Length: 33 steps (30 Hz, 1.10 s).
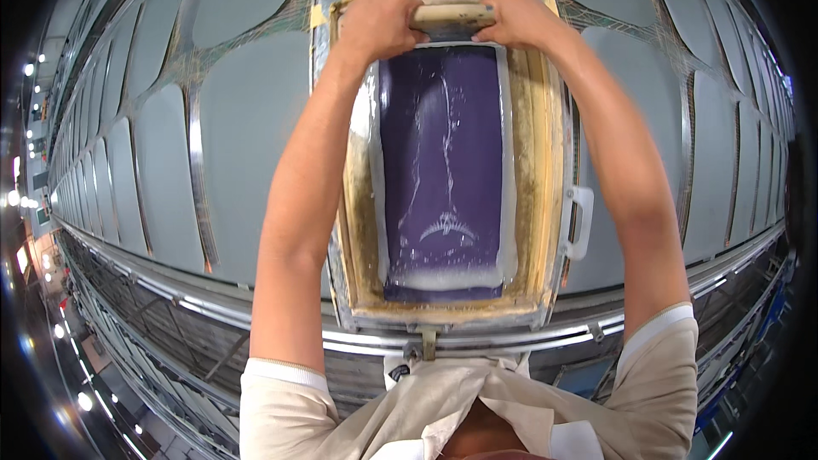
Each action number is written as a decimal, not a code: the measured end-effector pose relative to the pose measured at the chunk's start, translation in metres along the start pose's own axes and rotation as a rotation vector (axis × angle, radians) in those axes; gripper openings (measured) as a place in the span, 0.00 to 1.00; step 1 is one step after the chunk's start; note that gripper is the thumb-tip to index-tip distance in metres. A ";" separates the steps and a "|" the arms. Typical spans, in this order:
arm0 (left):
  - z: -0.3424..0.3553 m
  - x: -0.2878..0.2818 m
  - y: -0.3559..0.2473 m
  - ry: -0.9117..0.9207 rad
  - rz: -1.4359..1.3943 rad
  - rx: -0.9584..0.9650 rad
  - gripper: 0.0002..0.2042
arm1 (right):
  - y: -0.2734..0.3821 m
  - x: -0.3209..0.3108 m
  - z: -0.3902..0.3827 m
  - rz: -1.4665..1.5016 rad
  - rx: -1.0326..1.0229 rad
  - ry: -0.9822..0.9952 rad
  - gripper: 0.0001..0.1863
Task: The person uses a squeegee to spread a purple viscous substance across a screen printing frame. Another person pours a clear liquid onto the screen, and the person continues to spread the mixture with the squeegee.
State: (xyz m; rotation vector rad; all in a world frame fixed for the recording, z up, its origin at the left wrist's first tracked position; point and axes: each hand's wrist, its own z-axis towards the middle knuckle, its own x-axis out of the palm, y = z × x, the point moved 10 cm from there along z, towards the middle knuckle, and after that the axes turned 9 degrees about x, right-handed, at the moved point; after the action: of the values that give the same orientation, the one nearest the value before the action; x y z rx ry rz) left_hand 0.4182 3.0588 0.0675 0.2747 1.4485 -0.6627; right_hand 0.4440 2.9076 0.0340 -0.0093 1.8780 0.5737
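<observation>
A screen printing frame (530, 204) lies before me, its border yellowed and smeared, with a purple mesh (464, 145) in the middle. Streaks of whitish ink and a crescent-shaped mark show on the mesh. At the frame's far end lies a squeegee (452, 15) with a pale, worn handle. My left hand (381, 24) is closed round the squeegee's left part, and my right hand (518, 19) grips its right part. The squeegee's lower edge is partly hidden by my fingers. A white handle (581, 221) sticks out from the frame's right side.
Grey flat panels (247, 153) line the long table on both sides and beyond the frame. A metal rail (358, 342) runs along the near edge, with a small bracket (429, 343) below the frame. Lights and more racks stand at far left.
</observation>
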 end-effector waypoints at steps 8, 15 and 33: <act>-0.193 0.009 -0.149 0.074 -0.123 -0.029 0.12 | 0.065 0.086 -0.227 0.034 -0.124 -0.044 0.12; -0.316 0.002 -0.242 -0.058 -0.080 -0.014 0.13 | 0.097 0.112 -0.360 0.129 0.003 0.073 0.18; -0.357 -0.034 -0.225 -0.099 -0.083 -0.049 0.14 | -0.061 0.057 -0.313 0.650 0.633 -0.627 0.20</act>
State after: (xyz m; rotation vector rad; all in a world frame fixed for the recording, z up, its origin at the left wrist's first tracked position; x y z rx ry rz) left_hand -0.0024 3.0862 0.1025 0.1421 1.3851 -0.6973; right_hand 0.1630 2.7458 0.0435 1.1000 1.3396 0.3203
